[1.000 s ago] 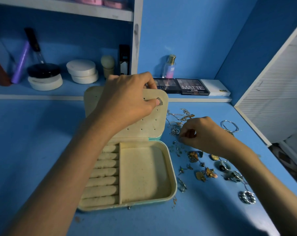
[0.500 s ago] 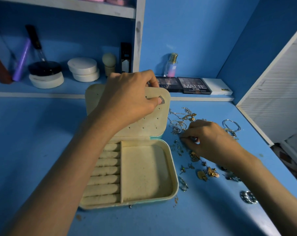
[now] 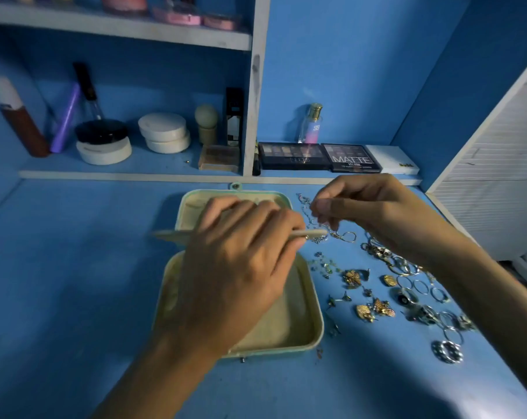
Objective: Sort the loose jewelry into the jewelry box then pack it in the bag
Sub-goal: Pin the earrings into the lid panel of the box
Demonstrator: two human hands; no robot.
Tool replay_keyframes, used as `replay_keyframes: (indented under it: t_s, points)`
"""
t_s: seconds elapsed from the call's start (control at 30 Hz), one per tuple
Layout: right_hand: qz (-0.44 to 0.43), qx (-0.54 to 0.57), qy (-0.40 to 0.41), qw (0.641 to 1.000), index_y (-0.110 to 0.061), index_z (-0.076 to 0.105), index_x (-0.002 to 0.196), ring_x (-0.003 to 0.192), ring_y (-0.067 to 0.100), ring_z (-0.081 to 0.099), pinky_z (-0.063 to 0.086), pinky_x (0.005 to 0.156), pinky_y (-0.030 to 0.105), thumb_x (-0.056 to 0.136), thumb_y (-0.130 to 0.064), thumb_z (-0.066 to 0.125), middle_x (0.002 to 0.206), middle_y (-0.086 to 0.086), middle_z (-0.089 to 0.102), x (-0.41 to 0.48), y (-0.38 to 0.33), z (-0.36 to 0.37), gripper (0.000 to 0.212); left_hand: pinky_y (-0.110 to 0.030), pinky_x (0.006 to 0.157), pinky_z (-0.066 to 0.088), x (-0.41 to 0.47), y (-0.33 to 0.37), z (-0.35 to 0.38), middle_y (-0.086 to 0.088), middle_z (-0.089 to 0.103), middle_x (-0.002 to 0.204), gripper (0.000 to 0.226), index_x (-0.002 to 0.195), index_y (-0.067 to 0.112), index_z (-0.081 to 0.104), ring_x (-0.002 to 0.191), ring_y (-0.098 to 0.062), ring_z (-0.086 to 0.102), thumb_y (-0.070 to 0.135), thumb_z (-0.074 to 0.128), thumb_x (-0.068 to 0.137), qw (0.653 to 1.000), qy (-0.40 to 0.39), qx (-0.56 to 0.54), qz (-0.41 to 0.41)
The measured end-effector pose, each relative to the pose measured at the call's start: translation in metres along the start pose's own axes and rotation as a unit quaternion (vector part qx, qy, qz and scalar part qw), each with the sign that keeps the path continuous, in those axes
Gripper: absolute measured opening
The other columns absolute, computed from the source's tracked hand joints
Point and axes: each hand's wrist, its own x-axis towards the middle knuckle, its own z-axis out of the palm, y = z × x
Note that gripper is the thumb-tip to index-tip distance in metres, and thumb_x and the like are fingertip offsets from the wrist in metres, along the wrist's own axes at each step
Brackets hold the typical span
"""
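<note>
Jewelry box [image 3: 312,325] is lying open on the tabletop [image 3: 75,282]. Left hand [image 3: 238,267] is gripping its hinged panel [image 3: 312,233], holding it level for access. Right hand [image 3: 377,216] is pinching a small piece [image 3: 316,219] above the loose jewelry [image 3: 352,277], probably for insertion.

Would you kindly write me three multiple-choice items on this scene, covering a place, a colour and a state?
1. From the jewelry box, the loose jewelry lies: A left; B right; C behind.
2. The table is: A blue; B white; C brown.
3. The jewelry box is: A closed; B open; C upside down.
Answers: 1 B, pieces scatter right of the box; 2 A, its bare surface is blue; 3 B, its tray shows and the left hand holds its inner panel.
</note>
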Motion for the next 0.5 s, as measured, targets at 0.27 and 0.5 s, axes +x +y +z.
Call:
replay_keyframes:
  t_s: [0.27, 0.5]
  points:
    - [0.040, -0.012, -0.114, 0.993, -0.004, 0.071, 0.078, 0.070, 0.023, 0.056, 0.047, 0.068, 0.024, 0.077, -0.010, 0.065, 0.076, 0.017, 0.065, -0.003, -0.004, 0.007, 0.009, -0.030, 0.073, 0.041, -0.025, 0.003, 0.002, 0.003, 0.064, 0.072, 0.016, 0.076, 0.016, 0.069, 0.063, -0.019, 0.058, 0.022, 0.065, 0.091, 0.998, 0.057, 0.014, 0.031]
    - [0.037, -0.058, -0.137, 0.988, -0.012, 0.072, 0.077, 0.076, 0.022, 0.059, 0.046, 0.074, 0.028, 0.077, -0.012, 0.066, 0.080, 0.012, 0.066, -0.004, -0.008, 0.006, 0.005, -0.030, 0.073, 0.041, -0.027, 0.003, 0.004, 0.003, 0.065, 0.071, 0.015, 0.075, 0.017, 0.069, 0.061, -0.020, 0.059, 0.021, 0.066, 0.090, 0.997, 0.066, 0.010, 0.028]
